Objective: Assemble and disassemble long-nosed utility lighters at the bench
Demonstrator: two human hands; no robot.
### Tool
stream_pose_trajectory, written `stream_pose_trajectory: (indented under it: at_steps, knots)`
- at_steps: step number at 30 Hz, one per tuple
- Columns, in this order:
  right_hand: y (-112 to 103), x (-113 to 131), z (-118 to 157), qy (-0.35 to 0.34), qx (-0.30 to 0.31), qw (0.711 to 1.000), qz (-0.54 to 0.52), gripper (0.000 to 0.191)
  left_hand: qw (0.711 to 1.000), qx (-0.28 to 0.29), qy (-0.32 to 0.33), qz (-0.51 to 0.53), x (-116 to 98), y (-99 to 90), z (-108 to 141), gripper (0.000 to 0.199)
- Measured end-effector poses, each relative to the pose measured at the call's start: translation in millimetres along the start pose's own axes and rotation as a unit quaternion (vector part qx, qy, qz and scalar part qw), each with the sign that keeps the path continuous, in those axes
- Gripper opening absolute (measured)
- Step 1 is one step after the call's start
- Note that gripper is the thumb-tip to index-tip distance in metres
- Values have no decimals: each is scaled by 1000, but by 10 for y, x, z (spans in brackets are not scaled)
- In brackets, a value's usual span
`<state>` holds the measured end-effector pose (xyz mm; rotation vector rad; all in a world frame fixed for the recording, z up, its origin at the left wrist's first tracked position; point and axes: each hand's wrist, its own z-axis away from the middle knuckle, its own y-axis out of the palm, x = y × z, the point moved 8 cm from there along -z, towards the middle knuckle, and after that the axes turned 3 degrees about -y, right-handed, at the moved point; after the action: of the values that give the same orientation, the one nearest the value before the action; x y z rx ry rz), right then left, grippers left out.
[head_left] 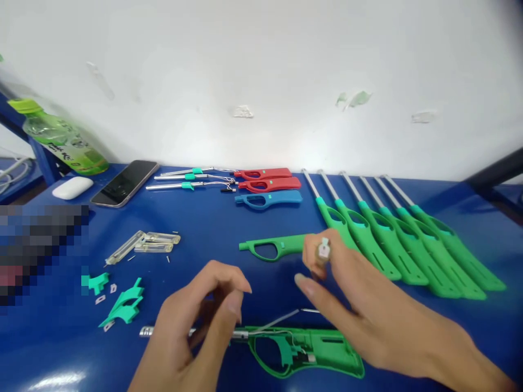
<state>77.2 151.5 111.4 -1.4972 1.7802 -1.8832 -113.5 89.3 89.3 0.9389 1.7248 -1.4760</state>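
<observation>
My right hand (351,294) holds what looks like a small clear fuel tank (324,249) in its curled fingers; only the pale valve end shows, and the thumb stands apart. My left hand (200,321) is closed in a pinch above the metal tube (242,334) of an open lighter; whatever its fingertips hold is too small to see. Below the hands lies the open green lighter shell (343,356), inside up, with a green trigger (288,348) and wires in it. A thin whitish tube (278,321) sticks out over its upper edge. Another green shell half (281,245) lies behind my right hand.
Several green lighters (408,245) lie in a row at right. Red shells (272,186), a blue shell (269,199) and metal tubes (175,187) lie at the back. Clear tanks (155,242), green triggers (126,305), a phone (125,182), a white case (72,188) and a bottle (61,136) are left.
</observation>
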Motion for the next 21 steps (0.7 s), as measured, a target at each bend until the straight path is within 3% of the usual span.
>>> stream_pose_trajectory:
  at_steps: [4,7,15,21]
  knots:
    - [180,-44,95,2,133,991,-8,18,990,-50,82,-107,-146,83,75,14]
    - [341,-57,148,-2,200,980,-16,20,976,-52,139,-161,-209,152,102,20]
    - [412,-28,166,-36,197,980,-1,28,972,-1,173,-162,-213,232,117,24]
    - [370,-81,173,11,187,980,-61,25,971,55,190,-138,-178,417,101,27]
